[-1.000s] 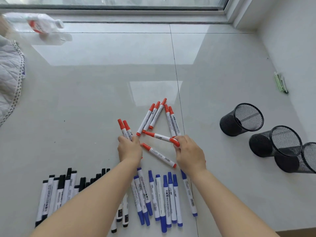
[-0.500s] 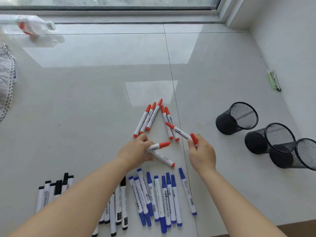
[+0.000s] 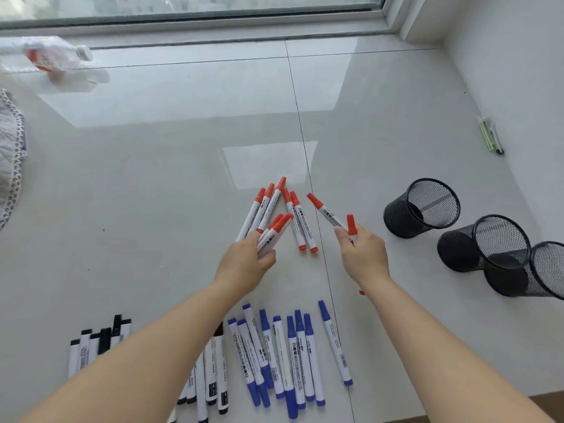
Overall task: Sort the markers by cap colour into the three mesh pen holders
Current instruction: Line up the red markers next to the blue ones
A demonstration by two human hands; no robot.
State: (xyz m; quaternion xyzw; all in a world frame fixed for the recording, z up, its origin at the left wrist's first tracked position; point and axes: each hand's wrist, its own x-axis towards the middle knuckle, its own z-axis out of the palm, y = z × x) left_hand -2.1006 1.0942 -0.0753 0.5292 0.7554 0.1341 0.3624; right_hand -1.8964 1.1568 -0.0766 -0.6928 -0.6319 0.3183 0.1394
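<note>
Over the middle of the tiled floor [image 3: 152, 178], both hands raised and busy with red-capped markers. Left hand [image 3: 244, 264]: fingers curled round a small bunch of red markers [image 3: 274, 232], caps pointing up and away, thumb pressed along their barrels. Right hand [image 3: 361, 248]: fingers closed round two red markers [image 3: 328, 212], one slanting away to the left, the other with its cap standing upright above the fingertips. On the floor between and beyond the hands, more red markers: three lying together [image 3: 265, 206], leaning right, and two more [image 3: 300, 221] just beside them, leaning left. Toward the near edge of the floor, a row of blue-capped markers [image 3: 287, 355] side by side, and left of them, partly hidden under the left forearm, black-capped markers [image 3: 97, 343]. Toward the right edge, close to the wall, three black mesh pen holders [image 3: 421, 209], tipped so their mouths face the camera, the nearer two touching. Far left corner: a plastic bottle [image 3: 52, 58] on its side.
</note>
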